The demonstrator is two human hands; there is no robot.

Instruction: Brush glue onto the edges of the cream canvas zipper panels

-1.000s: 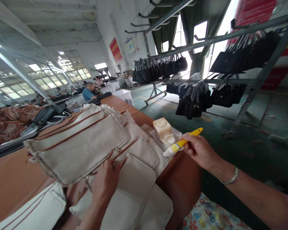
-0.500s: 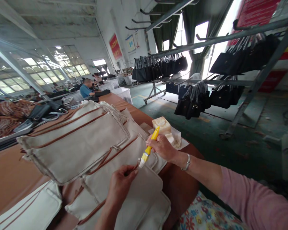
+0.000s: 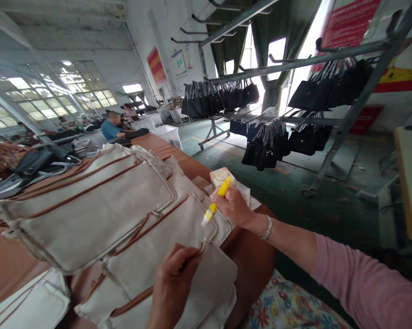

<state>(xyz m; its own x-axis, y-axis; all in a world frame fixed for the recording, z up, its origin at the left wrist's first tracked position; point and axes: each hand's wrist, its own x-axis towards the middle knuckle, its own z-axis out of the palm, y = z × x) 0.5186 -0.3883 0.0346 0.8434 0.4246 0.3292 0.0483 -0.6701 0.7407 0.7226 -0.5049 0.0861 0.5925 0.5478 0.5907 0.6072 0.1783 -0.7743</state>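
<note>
My right hand (image 3: pixel 234 208) is closed around a paintbrush (image 3: pixel 224 186) with a yellow handle. Its bristles are coated white and point down-left, apart from my left hand. At the lower middle, my left hand (image 3: pixel 176 274) pinches the top corner of a cream bag (image 3: pixel 218 260); what exactly lies between the fingertips is partly hidden. More cream bags (image 3: pixel 99 205) with brown edging lie overlapped beneath and beyond it. Just behind my right hand stands a crusted, pale tub (image 3: pixel 222 175) with whitish stuff on top.
The brown-covered table (image 3: pixel 165 145) runs away from me, with a white plastic bin (image 3: pixel 168 135) beside it. To the right, a metal rack (image 3: pixel 295 64) carries black handbags (image 3: pixel 264 148). A person in blue (image 3: pixel 110 128) sits at the far end. A pale tabletop (image 3: pixel 411 183) stands far right.
The brush tip has lifted away from my left fingertips, up and slightly right. My left hand has turned and shifted slightly lower, still pinching the bag. The view has swung a little right.
</note>
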